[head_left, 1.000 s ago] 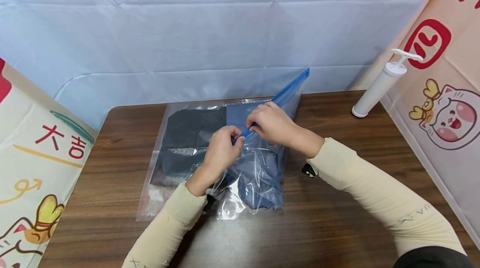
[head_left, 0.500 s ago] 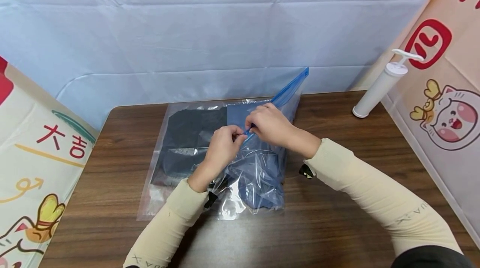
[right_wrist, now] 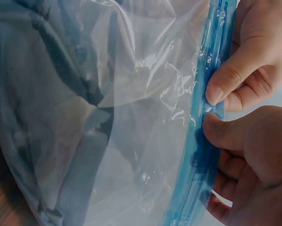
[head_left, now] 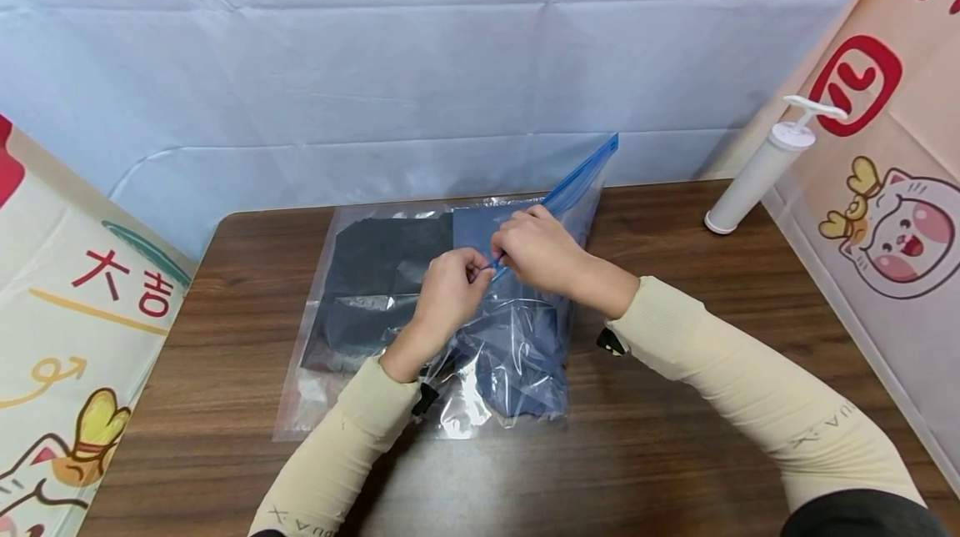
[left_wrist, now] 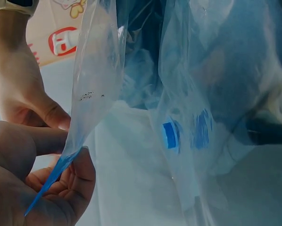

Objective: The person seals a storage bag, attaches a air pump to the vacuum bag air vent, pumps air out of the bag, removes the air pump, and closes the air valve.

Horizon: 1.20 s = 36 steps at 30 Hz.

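A clear zip storage bag (head_left: 457, 424) lies on the table with a folded black garment (head_left: 382, 258) and a blue garment (head_left: 525, 378) inside. Its blue zip strip (head_left: 581, 174) rises slantwise at the right, off the table. My left hand (head_left: 446, 291) pinches the near end of this strip between thumb and fingers. Close beside it, my right hand (head_left: 538, 247) pinches the same strip a little farther along. In the right wrist view both thumbs press the blue strip (right_wrist: 209, 70), nearly touching. A blue-capped valve (left_wrist: 170, 135) shows on the plastic in the left wrist view.
A white hand pump (head_left: 761, 174) with a T-shaped handle stands at the back right of the brown wooden table (head_left: 660, 454). Pale cloth (head_left: 375, 62) hangs behind the table, and printed cartoon banners (head_left: 892, 212) flank it on both sides.
My left hand has shifted slightly right along the strip, closer to my right hand. The right hand keeps its pinch and has hardly moved; the bag lies as before.
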Motion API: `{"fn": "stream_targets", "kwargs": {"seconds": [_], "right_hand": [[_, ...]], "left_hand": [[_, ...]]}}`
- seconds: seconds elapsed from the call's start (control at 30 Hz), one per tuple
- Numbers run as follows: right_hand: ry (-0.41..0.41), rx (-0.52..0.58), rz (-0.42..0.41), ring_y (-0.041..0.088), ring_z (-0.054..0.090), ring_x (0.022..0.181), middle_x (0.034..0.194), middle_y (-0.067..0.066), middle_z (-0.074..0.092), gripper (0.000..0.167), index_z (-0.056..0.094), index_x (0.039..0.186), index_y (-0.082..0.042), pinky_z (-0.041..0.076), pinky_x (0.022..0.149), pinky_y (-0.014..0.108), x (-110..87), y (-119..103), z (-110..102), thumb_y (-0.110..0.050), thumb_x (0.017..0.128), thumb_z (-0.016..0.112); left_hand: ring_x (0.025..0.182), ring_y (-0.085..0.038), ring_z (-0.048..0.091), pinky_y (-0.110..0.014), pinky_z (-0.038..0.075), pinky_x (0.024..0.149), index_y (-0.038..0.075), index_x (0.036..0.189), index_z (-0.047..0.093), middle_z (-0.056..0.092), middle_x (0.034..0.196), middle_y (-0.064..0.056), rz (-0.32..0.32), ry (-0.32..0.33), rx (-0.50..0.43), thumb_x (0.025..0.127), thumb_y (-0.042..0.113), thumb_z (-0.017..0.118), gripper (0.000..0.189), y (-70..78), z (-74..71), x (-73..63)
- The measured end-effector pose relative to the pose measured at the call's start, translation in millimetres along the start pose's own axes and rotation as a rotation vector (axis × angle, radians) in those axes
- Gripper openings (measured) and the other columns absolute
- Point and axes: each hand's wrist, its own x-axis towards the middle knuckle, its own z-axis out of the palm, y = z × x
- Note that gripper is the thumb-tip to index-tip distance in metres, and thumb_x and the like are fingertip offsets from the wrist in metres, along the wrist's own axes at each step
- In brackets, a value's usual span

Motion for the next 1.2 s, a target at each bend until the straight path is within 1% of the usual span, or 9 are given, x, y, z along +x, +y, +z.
{"fn": "stream_targets", "kwargs": {"seconds": [0.23,0.33,0.43,0.57,0.7,0.87,0.97,1.1,1.2], "right_hand": [[0.072,-0.043,-0.013,0.022,0.061,0.09,0.087,0.001,0.072,0.013,0.074,0.085,-0.012,0.042,0.097,0.046,-0.5,-1.7,6.8,0.0,0.09,0.072],[0.078,-0.047,-0.018,0.021,0.062,0.09,0.086,0.001,0.072,0.014,0.074,0.085,-0.012,0.042,0.097,0.047,1.2,-2.1,6.2,0.0,0.089,0.071],[0.041,-0.02,-0.016,0.022,0.064,0.093,0.089,0.0,0.074,0.014,0.076,0.088,-0.013,0.042,0.098,0.048,2.5,-0.6,2.0,0.0,0.089,0.071],[-0.027,0.029,-0.032,0.025,0.065,0.097,0.096,0.001,0.075,0.01,0.079,0.096,-0.012,0.043,0.098,0.05,3.2,5.5,-6.5,-0.005,0.09,0.076],[-0.044,0.027,-0.067,0.025,0.064,0.098,0.096,0.0,0.074,0.007,0.078,0.097,-0.013,0.043,0.1,0.052,5.0,13.3,-11.7,-0.01,0.091,0.078],[-0.034,0.024,-0.088,0.024,0.063,0.098,0.094,-0.002,0.073,0.006,0.077,0.093,-0.015,0.039,0.104,0.054,6.8,17.3,-10.9,-0.01,0.092,0.077],[-0.027,0.025,-0.085,0.024,0.062,0.098,0.094,-0.002,0.073,0.007,0.077,0.093,-0.015,0.038,0.105,0.054,6.5,16.6,-8.8,-0.008,0.092,0.076],[-0.003,0.011,-0.09,0.024,0.063,0.097,0.093,-0.003,0.072,0.01,0.076,0.091,-0.015,0.037,0.106,0.055,5.6,15.5,-6.4,-0.006,0.092,0.075],[0.024,-0.012,-0.09,0.024,0.063,0.096,0.091,-0.003,0.071,0.011,0.076,0.089,-0.016,0.037,0.105,0.056,4.6,14.7,-4.9,-0.005,0.091,0.076]], "left_hand": [[0.06,-0.014,0.056,-0.029,0.047,0.059,0.004,0.09,0.074,0.065,0.073,-0.003,0.002,0.047,-0.008,0.096,0.009,0.071,0.008,1.3,1.7,0.5],[0.06,-0.015,0.056,-0.03,0.047,0.059,0.004,0.09,0.073,0.065,0.073,-0.003,0.016,0.068,0.0,0.096,0.009,0.072,0.008,0.8,2.0,0.3],[0.06,-0.015,0.055,-0.031,0.047,0.06,0.004,0.091,0.073,0.065,0.074,-0.004,0.018,0.048,0.02,0.097,0.01,0.07,0.009,-0.1,1.3,-0.4],[0.06,-0.015,0.055,-0.032,0.047,0.061,0.003,0.097,0.072,0.065,0.077,-0.005,0.001,-0.021,0.019,0.099,0.011,0.068,0.009,1.3,-2.9,-1.9],[0.061,-0.015,0.056,-0.032,0.048,0.061,0.002,0.1,0.072,0.065,0.079,-0.005,-0.015,-0.045,0.029,0.099,0.011,0.069,0.01,3.2,-6.7,-1.2],[0.063,-0.014,0.056,-0.03,0.048,0.061,0.002,0.105,0.073,0.067,0.084,-0.005,-0.033,-0.056,0.043,0.099,0.009,0.068,0.011,5.6,-7.5,1.9],[0.064,-0.014,0.056,-0.031,0.048,0.063,0.003,0.106,0.074,0.068,0.086,-0.004,-0.027,-0.051,0.011,0.099,0.011,0.067,0.013,7.3,-6.8,3.7],[0.063,-0.015,0.056,-0.031,0.048,0.063,0.004,0.097,0.074,0.067,0.08,-0.003,-0.011,-0.014,-0.002,0.099,0.014,0.069,0.011,8.0,-4.3,6.2],[0.062,-0.015,0.057,-0.031,0.048,0.063,0.004,0.094,0.073,0.067,0.078,-0.004,-0.005,0.008,0.017,0.099,0.012,0.069,0.011,8.9,-2.1,7.8]]}}
